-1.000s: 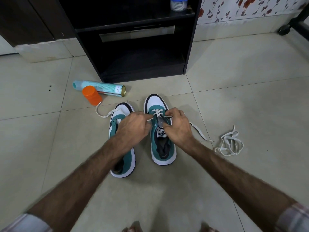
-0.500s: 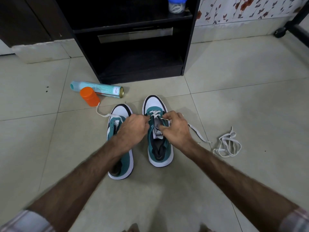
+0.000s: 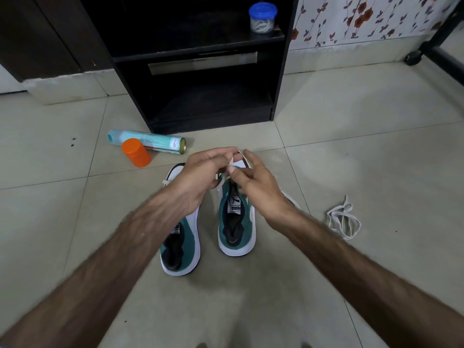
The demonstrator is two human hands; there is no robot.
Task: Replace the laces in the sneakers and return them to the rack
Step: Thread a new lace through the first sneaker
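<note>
White lace: flat cotton-looking one, coming up out of the right sneaker near the toe end, both hands on it right above the shoe

Left hand: fingers curled in, pinching the lace up at the fingertips, a loop of it showing under the palm

Right hand: thumb and forefinger pinching the same lace just beside the left hand's fingertips, other fingers loosely fanned out

Step in hand: looks like threading the new lace through the front eyelets, only the lowest rows seem done

How I'd do it: keep the lace flat so it doesn't twist, pull both ends even before moving up a row, and keep the shoe planted on the tile so it doesn't tip when you tug

Left sneaker: teal and white, parked right next to its mate, mostly under the left forearm, a bit of lace poking out near its toe

Loose lace: bunched on the floor off to the right, well apart from the hands, can't tell if it's old or new

Rack: black shelf unit straight ahead past the toes, bottom shelf dark, blue-lidded jar up top

Other stuff: spray can lying on its side with an orange cap beside it, left of the shoes
</note>
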